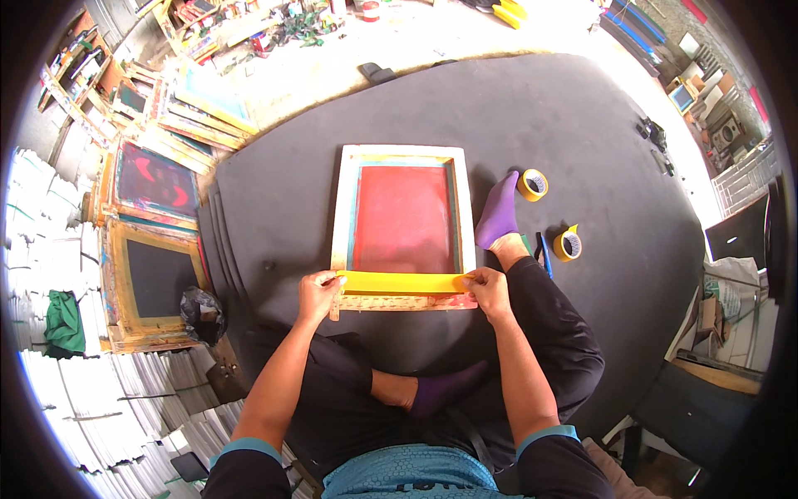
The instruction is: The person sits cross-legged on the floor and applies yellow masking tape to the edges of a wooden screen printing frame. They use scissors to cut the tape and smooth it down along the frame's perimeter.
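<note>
Yellow tape strip (403, 281): one length, stretched left to right across the near end of the wooden frame, just beyond its near rail; whether it is stuck down cannot be told.
Left hand (320, 293): fingers pinching the strip's left end, at the frame's near left corner.
Right hand (489, 293): fingers pinching the strip's right end, at the near right corner.
Wooden frame (401, 150): flat on the black mat (619, 187), with a red panel (403, 212) inside.
Tape rolls: two, right of the frame; the far roll (525, 190) beside the purple-socked foot (499, 212), the near roll (559, 247) by a blue tool (544, 254).
Risk, alignment: one hand lower than the other would probably set the strip askew to the rail.
Risk, creasing: slack between the hands could let the middle sag, catch early and wrinkle.
Risk, sticking: an end may cling to the fingertips and lift on letting go.
Risk, shifting: a knock from the foot close on the right could slide the frame.
</note>
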